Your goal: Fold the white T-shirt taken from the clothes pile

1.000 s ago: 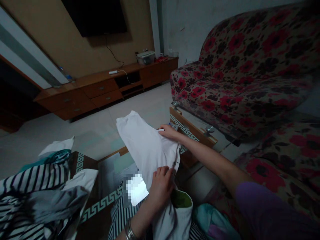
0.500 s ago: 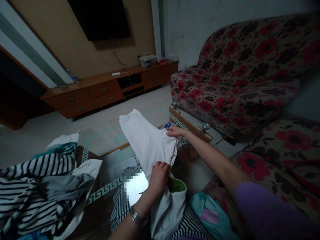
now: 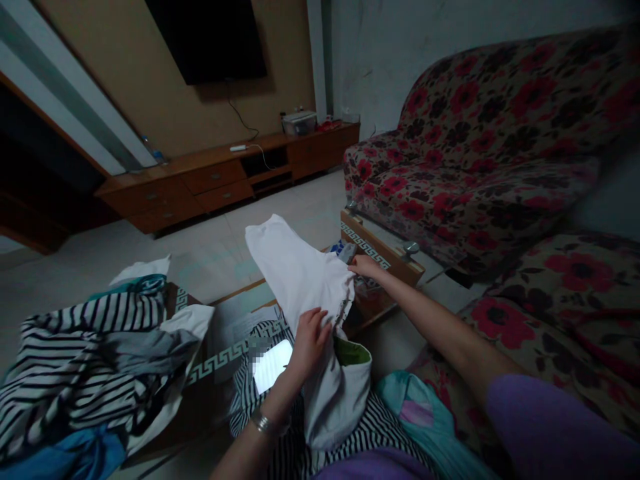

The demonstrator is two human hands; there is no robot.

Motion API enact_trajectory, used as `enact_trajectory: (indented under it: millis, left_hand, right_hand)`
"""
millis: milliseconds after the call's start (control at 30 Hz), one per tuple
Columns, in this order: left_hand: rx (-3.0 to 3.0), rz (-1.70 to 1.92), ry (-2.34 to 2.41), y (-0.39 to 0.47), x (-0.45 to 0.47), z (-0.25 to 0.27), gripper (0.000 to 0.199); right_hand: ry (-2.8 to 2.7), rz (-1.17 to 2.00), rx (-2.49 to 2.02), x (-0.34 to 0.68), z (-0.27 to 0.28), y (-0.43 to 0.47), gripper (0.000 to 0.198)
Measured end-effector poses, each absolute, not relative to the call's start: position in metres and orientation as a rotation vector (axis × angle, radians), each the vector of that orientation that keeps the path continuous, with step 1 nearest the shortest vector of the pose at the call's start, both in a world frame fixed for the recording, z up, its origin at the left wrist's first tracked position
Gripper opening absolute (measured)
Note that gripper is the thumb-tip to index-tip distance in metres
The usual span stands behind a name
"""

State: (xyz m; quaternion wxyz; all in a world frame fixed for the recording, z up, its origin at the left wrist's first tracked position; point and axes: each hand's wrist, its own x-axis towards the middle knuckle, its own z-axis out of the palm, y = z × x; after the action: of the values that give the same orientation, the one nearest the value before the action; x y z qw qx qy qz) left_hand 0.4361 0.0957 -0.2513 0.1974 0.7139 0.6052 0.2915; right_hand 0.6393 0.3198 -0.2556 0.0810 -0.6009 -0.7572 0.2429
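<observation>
A white garment [image 3: 295, 267] lies spread over the coffee table and toward my lap, one sleeve-like part pointing away from me. Dark marks run along its right edge, and a green lining [image 3: 353, 352] shows at its near opening. My left hand [image 3: 311, 337], with a silver bracelet on the wrist, has its bent fingers on the middle of the cloth. At the garment's right edge, my right hand [image 3: 366, 267] pinches the fabric; its fingertips are partly hidden. Black-and-white striped cloth [image 3: 383, 437] lies beneath, and a bright phone-like screen [image 3: 273, 365] glows beside my left forearm.
Striped, grey and white clothes [image 3: 110, 360] are heaped at left, with blue cloth [image 3: 75, 457] in front. Teal cloth [image 3: 417, 407] lies at lower right. Floral sofas [image 3: 480, 133] stand at right. Beyond the coffee table [image 3: 205, 370] is a wooden TV cabinet [image 3: 190, 180].
My right hand has shifted slightly right along the garment's edge. The fingers of my left hand have loosened and moved a little left and up on the cloth. The view has tilted slightly.
</observation>
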Motion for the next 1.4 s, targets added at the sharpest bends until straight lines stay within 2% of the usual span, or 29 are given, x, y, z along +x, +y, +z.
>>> enact_trajectory:
  millis: [100,200,333,400,467,567,633,667,733,800,833,1033,1233,1300,1400]
  left_hand:
    - [1.667,1.031,1.948,0.068,0.416,-0.253,0.033]
    - [1.33,0.97,1.915,0.033,0.411,-0.255,0.042]
    - [1.239,0.818,1.795,-0.01,0.413,-0.262,0.047]
    - [1.221,0.804,1.823,-0.031,0.41,-0.264,0.047]
    - [1.206,0.801,1.88,-0.052,0.408,-0.265,0.046]
    - [1.362,0.787,1.936,-0.075,0.417,-0.263,0.048]
    - [1.558,0.767,1.952,-0.08,0.432,-0.262,0.045]
    - [1.642,0.742,1.961,-0.079,0.44,-0.261,0.04]
    - [1.755,0.683,1.971,-0.071,0.454,-0.259,0.025]
    - [1.814,0.68,1.96,-0.062,0.463,-0.256,0.02]
    - [1.836,0.705,1.941,-0.059,0.466,-0.254,0.019]
    - [1.95,0.749,1.877,-0.054,0.486,-0.24,0.021]
    - [2.002,0.616,1.728,-0.05,0.503,-0.236,0.028]
    - [2.027,0.523,1.598,-0.048,0.506,-0.236,0.028]
    - [2.062,0.489,1.391,-0.05,0.501,-0.24,0.03]
  right_hand:
    - [-2.215,0.636,-1.923,0.638,-0.262,0.305,0.046]
    - [-2.222,0.59,-1.947,0.633,-0.264,0.292,0.048]
    - [-2.135,0.37,-1.905,0.631,-0.248,0.263,0.04]
    - [-2.113,0.381,-1.735,0.637,-0.237,0.232,0.03]
    - [-2.163,0.707,-1.505,0.646,-0.229,0.188,0.02]
    - [-2.262,1.51,-1.212,0.659,-0.233,0.114,0.018]
    - [-2.28,1.771,-1.144,0.66,-0.245,0.071,0.019]
    - [-2.274,1.738,-1.171,0.656,-0.254,0.055,0.02]
    - [-2.215,1.458,-1.282,0.644,-0.271,0.031,0.021]
    - [-2.114,1.246,-1.297,0.629,-0.287,0.018,0.02]
    - [-2.074,1.254,-1.242,0.623,-0.292,0.014,0.019]
    - [-1.825,2.01,-0.807,0.634,-0.29,-0.002,0.018]
    - [-1.486,2.36,-0.775,0.672,-0.289,-0.015,0.023]
    - [-1.471,2.254,-0.99,0.677,-0.298,-0.012,0.017]
    - [-1.624,1.604,-1.364,0.684,-0.304,-0.005,0.021]
